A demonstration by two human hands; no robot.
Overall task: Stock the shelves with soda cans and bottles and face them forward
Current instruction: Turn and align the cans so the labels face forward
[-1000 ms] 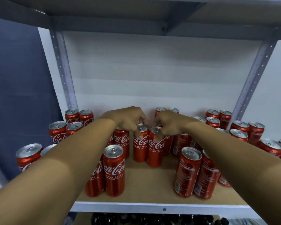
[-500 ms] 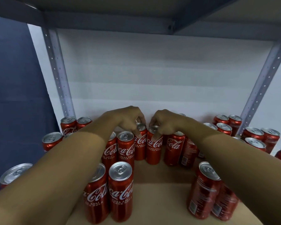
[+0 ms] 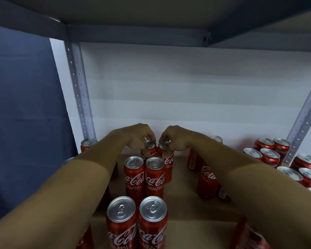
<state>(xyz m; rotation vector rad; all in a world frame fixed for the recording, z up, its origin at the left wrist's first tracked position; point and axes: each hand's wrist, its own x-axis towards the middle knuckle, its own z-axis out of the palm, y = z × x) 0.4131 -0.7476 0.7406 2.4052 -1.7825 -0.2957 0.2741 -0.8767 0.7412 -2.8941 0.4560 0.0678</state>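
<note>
Since the earlier frame, both held cans had been carried deeper along the shelf board [image 3: 183, 209], close to the white back wall [image 3: 187, 90]. The left hand [image 3: 135, 137] was seen pinching the rim of the left rear can [image 3: 150, 150] with curled fingertips; the right hand [image 3: 174, 137] was seen gripping the right rear can [image 3: 166, 155] likewise. Behind two front pairs [image 3: 144, 177] both cans were stood upright, side by side. Full slim cans were judged moderately heavy, rigid yet dentable, their painted aluminium sides smooth and slippery; a hold at the rolled top rim was judged surest. More red cans [image 3: 269, 155] were grouped at the right, on brown fibreboard.
</note>
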